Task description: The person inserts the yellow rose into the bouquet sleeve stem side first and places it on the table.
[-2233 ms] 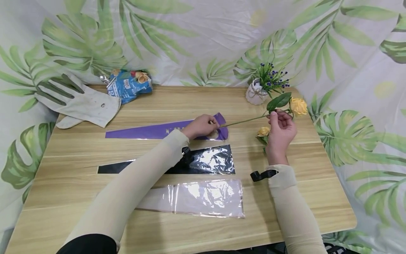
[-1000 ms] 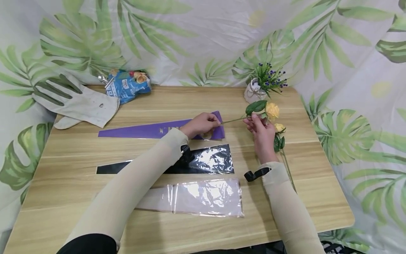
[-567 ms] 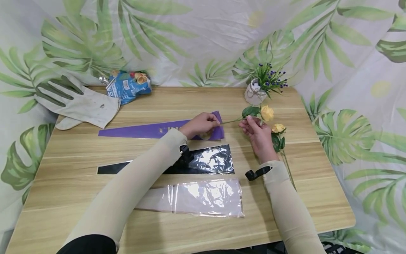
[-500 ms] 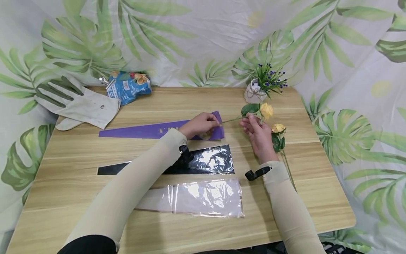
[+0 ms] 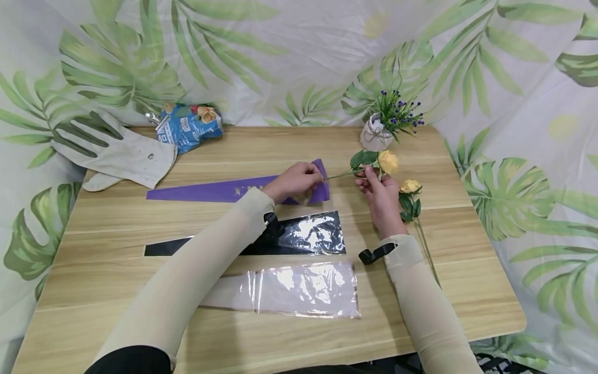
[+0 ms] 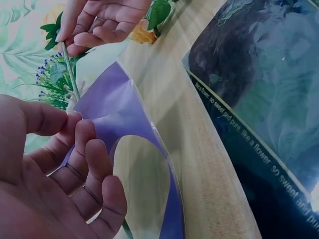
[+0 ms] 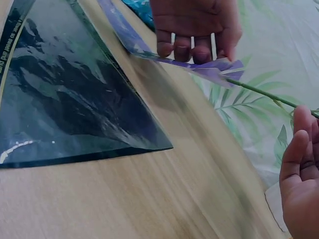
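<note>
My left hand (image 5: 299, 182) pinches the wide mouth of a purple flower sleeve (image 5: 210, 192) that has gold lettering and a clear window. Between thumb and fingers of my right hand (image 5: 384, 200) is the green stem of a yellow artificial rose (image 5: 387, 161), just below its leaves. The stem (image 7: 264, 93) runs leftward into the sleeve's mouth beside the left fingertips. Through the clear window in the left wrist view, a short piece of stem shows below the left hand. A second yellow rose (image 5: 410, 187) lies on the table beside the right wrist.
A black flower sleeve (image 5: 317, 234) and a clear pinkish one (image 5: 303, 291) lie nearer the body on the wooden table (image 5: 458, 306). Behind stand a small potted plant (image 5: 376, 134) and a blue snack bag (image 5: 190, 129); a white glove (image 5: 135, 156) lies at back left.
My right hand has moved left with the rose, bringing its bloom closer to the purple sleeve and the stem deeper into it. The left hand stays at the sleeve's mouth.
</note>
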Available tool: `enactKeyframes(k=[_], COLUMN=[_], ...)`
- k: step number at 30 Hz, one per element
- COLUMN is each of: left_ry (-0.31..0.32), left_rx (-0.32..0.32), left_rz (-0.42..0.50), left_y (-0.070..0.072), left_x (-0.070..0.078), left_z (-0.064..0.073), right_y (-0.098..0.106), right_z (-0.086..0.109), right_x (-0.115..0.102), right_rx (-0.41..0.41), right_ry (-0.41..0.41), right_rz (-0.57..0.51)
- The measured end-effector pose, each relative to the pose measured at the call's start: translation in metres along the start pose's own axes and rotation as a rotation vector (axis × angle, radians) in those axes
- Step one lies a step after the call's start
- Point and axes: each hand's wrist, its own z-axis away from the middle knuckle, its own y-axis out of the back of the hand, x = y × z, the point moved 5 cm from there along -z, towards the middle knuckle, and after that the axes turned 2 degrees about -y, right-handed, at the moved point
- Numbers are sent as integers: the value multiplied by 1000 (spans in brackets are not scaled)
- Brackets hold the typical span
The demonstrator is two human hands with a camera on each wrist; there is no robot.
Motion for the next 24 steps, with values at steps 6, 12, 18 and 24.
enactKeyframes(k=[6, 12, 18, 24], left_ry=[4, 5, -6, -48], left_rx=[-1, 1, 0, 17], left_rz=[13, 9, 14, -12], left_y=[0, -1, -2, -3], left_x=[4, 9, 12, 19], left_z=[0, 2, 3, 1], right_y=[-3, -5, -9, -13], right_z=[1, 3, 5, 7], right_x=[2, 1, 3, 6], right_rx=[-41, -61, -95, -89], right_ry=[9, 68, 91, 69], right_rz=[42, 55, 167, 216])
